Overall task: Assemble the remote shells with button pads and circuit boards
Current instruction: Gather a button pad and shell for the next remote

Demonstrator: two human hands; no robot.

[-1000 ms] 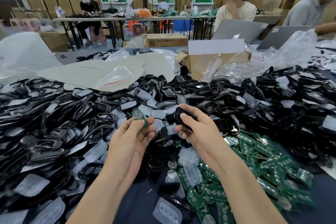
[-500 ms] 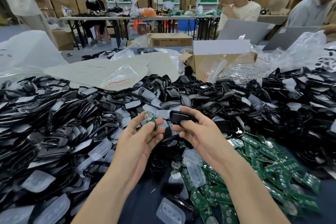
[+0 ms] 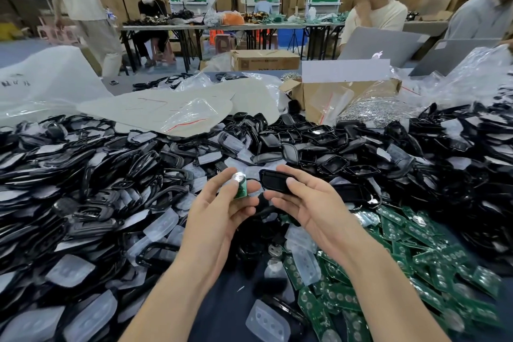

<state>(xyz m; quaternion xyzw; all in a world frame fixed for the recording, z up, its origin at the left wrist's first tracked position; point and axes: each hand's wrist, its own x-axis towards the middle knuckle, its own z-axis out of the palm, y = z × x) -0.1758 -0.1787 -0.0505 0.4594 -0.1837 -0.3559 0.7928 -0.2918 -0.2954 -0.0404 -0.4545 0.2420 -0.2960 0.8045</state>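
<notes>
Pinching a small green circuit board (image 3: 241, 186) with a round silver cell between thumb and curled fingers, the left hand (image 3: 222, 211) hovered just beside the right hand (image 3: 305, 203), whose thumb and fingers gripped a black plastic remote shell (image 3: 274, 180). Both were held above the dark blue surface (image 3: 222, 311), ringed by a heap of black shells (image 3: 91, 203) and translucent button pads (image 3: 163, 223), with loose green boards (image 3: 410, 233) piled to the right and an open cardboard box (image 3: 347, 97) behind

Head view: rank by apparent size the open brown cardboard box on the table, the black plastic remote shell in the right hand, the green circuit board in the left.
1. Brown cardboard box
2. Black remote shell
3. Green circuit board, partly covered, yet clearly smaller
</notes>
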